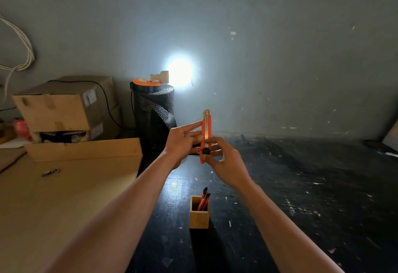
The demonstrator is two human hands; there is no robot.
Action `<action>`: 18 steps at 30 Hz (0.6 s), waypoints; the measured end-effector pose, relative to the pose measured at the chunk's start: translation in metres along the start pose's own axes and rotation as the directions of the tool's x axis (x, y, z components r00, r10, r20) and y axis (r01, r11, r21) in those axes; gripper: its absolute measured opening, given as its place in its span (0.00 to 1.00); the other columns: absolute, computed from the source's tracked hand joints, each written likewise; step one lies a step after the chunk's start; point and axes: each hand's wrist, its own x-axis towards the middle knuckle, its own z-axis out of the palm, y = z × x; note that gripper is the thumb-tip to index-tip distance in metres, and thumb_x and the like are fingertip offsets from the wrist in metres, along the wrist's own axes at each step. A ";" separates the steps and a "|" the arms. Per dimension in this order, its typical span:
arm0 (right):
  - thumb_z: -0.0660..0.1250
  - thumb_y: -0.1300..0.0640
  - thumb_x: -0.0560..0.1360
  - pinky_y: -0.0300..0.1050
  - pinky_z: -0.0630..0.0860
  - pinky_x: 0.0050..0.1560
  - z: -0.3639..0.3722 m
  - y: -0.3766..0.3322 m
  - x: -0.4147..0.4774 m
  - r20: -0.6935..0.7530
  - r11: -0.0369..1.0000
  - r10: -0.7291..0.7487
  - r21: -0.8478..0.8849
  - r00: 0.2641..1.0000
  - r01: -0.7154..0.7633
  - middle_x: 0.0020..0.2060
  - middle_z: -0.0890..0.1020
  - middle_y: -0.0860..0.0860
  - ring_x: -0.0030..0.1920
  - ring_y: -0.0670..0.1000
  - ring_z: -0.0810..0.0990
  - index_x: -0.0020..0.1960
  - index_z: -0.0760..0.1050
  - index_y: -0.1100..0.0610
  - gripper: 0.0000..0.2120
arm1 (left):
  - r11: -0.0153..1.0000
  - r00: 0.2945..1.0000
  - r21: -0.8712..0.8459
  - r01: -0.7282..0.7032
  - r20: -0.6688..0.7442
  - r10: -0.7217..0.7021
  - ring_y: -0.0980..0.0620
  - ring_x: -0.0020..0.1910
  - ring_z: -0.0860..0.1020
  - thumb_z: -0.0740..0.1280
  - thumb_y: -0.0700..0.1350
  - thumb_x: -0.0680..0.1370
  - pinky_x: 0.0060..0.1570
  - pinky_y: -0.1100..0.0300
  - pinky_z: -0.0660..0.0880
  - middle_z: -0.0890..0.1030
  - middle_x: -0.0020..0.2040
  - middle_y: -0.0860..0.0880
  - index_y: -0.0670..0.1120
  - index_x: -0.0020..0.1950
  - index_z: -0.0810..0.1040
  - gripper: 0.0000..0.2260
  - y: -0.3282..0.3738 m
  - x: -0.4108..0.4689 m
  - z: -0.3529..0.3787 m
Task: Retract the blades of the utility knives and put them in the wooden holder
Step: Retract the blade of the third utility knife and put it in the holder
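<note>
I hold an orange utility knife point(206, 130) upright above the black table, its metal tip pointing up. My right hand point(226, 160) grips its lower end, thumb by the black slider knob. My left hand point(183, 141) steadies the knife's left side with its fingertips. Only a short piece of metal shows above the orange body. Below my hands stands the small wooden holder point(199, 216) on the table, with two orange knives point(204, 200) leaning inside it, black ends up.
A black tabletop point(301, 186) with white flecks spreads to the right. A flat cardboard sheet point(64, 197) covers the left, with a small metal piece point(50, 172) on it. Stacked boxes point(64, 106) and a dark roll point(155, 111) with a bright lamp stand behind.
</note>
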 end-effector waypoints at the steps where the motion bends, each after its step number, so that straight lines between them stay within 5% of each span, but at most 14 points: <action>1: 0.72 0.54 0.78 0.31 0.71 0.48 -0.001 0.000 0.001 0.007 1.000 -0.008 -0.007 1.000 0.008 0.50 0.79 0.38 0.43 0.36 0.78 0.63 0.76 0.48 0.14 | 1.000 1.000 -0.004 0.000 -0.001 0.000 0.45 0.47 0.88 0.67 0.27 0.78 0.45 0.51 0.86 0.89 0.52 0.44 0.44 0.69 0.80 0.22 0.001 0.000 0.000; 7: 0.72 0.54 0.78 0.42 0.76 0.54 0.001 0.000 0.004 -0.020 1.000 0.022 -0.013 1.000 -0.022 0.48 0.80 0.41 0.46 0.43 0.79 0.53 0.74 0.48 0.08 | 1.000 1.000 0.004 -0.003 0.008 0.003 0.48 0.44 0.89 0.66 0.27 0.79 0.41 0.54 0.85 0.89 0.45 0.49 0.45 0.69 0.80 0.22 0.003 0.000 0.001; 14: 0.71 0.58 0.79 0.22 0.68 0.44 -0.001 0.006 0.005 0.006 0.998 -0.035 -0.044 0.999 0.035 0.52 0.79 0.39 0.44 0.33 0.78 0.61 0.79 0.47 0.12 | 1.000 1.000 -0.014 -0.004 0.000 0.004 0.47 0.44 0.89 0.68 0.28 0.78 0.44 0.51 0.86 0.89 0.48 0.46 0.44 0.69 0.80 0.22 -0.001 0.006 -0.001; 18: 0.72 0.57 0.78 0.24 0.68 0.44 0.000 0.008 0.008 0.003 0.997 -0.028 -0.070 1.000 0.029 0.49 0.80 0.39 0.43 0.33 0.77 0.55 0.77 0.47 0.09 | 1.000 1.000 -0.011 -0.006 0.007 0.006 0.47 0.44 0.89 0.67 0.27 0.78 0.44 0.51 0.86 0.89 0.47 0.46 0.44 0.69 0.80 0.22 -0.003 0.009 -0.001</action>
